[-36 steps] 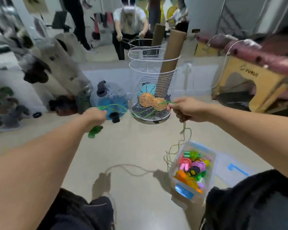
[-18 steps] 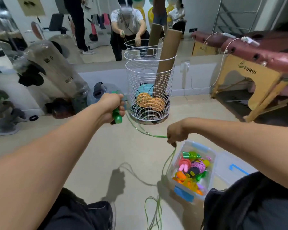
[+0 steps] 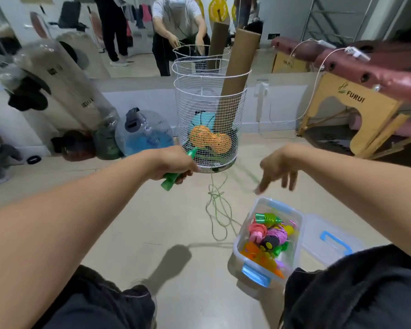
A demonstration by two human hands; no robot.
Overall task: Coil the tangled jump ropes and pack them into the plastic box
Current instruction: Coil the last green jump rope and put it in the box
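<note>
Green jump rope (image 3: pixel 217 205); clear plastic box (image 3: pixel 241 236), blue latches; white wire basket (image 3: pixel 209 110).

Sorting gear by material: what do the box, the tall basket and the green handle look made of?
Plastic box: clear glossy plastic, contents show through, blue latches. Basket: white-coated wire mesh, see-through grid. Green jump rope handle, held in the left hand: smooth, probably hard plastic.

We observed a wire basket (image 3: pixel 210 110) holding a cardboard tube (image 3: pixel 237 67), beside a water jug (image 3: pixel 142 134).
</note>
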